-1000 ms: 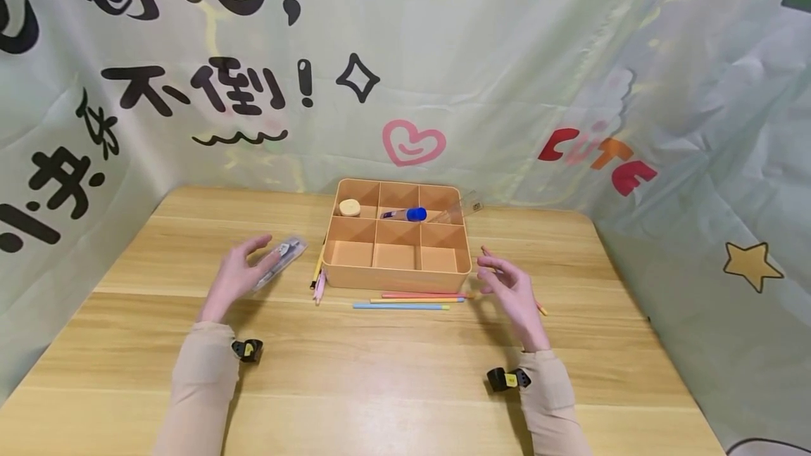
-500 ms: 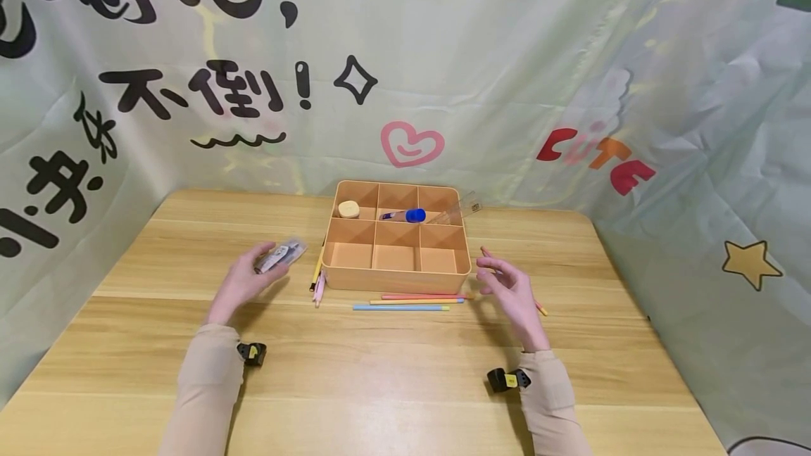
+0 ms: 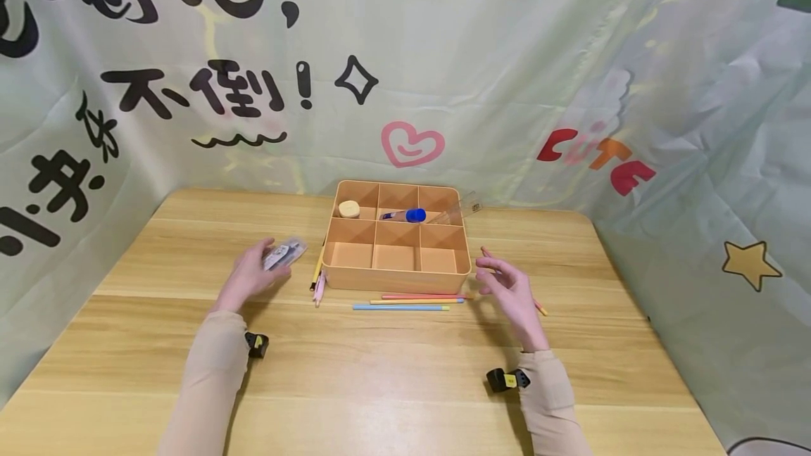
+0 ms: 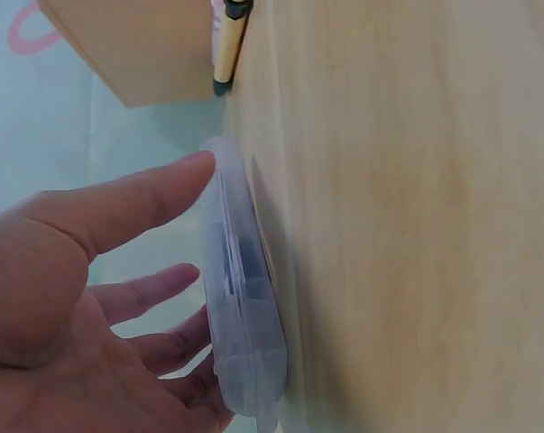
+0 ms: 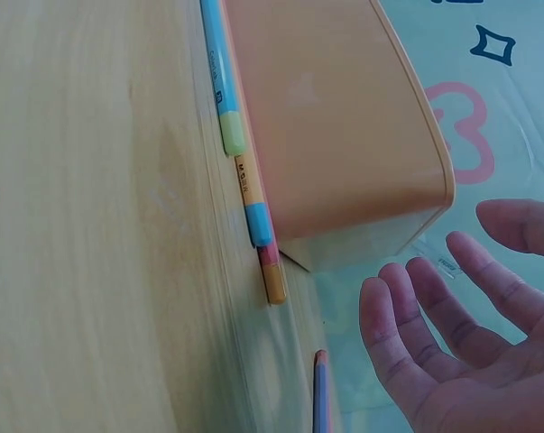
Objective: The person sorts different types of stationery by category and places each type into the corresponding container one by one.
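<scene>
My left hand (image 3: 250, 274) holds a clear plastic case (image 3: 285, 253) low over the table, left of the tan divided box (image 3: 395, 280). In the left wrist view, the thumb lies at one end of the case (image 4: 240, 289) and the other fingers along its side; dark contents show faintly through the plastic. My right hand (image 3: 512, 295) hovers by the box's right front corner with loosely bent fingers, holding nothing. A reddish pencil (image 3: 541, 307) lies on the table, partly hidden behind this hand.
A cream rounded piece (image 3: 349, 209), a blue-capped tube (image 3: 415, 215) and a clear ruler (image 3: 457, 210) sit in the box's back compartments. Blue (image 3: 401, 307), orange and red pens lie before it. A yellow-and-black pencil (image 3: 317, 269) and a pink pen (image 3: 319, 288) lie along its left side.
My left hand has shifted slightly right, and the case has turned between its thumb and fingers. The right hand and the box have stayed where they were.
</scene>
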`<state>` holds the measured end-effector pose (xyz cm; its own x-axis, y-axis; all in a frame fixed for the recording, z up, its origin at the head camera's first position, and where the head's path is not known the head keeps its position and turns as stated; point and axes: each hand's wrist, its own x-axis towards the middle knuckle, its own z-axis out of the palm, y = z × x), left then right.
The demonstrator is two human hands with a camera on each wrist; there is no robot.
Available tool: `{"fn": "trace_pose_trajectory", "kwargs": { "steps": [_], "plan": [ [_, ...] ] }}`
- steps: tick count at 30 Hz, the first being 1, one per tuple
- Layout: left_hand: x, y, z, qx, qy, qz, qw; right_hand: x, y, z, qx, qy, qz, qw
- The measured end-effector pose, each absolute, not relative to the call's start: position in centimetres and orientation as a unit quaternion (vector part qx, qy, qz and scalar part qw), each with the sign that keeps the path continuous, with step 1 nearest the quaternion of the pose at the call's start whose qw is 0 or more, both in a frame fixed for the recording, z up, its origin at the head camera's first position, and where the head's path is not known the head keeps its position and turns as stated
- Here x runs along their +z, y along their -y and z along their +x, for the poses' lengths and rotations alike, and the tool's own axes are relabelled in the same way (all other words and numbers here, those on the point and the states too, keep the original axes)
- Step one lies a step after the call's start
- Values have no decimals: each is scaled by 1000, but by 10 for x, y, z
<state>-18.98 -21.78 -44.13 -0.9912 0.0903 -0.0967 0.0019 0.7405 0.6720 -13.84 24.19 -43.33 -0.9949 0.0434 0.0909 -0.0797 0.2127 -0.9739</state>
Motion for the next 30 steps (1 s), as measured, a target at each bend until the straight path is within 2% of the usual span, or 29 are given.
{"fn": "trace_pose_trajectory", "kwargs": {
  "steps": [14, 24, 30],
  "plan": [
    [-439, 215, -199, 304, -950, 18, 73, -433, -242, -138, 631, 775, 14, 43],
    [-439, 216, -198, 310, -948, 25, 64, -432, -242, -138, 630, 776, 14, 45],
    [-438, 216, -194, 328, -944, 25, 41, -433, -243, -137, 632, 773, 20, 41]
  ]
}}
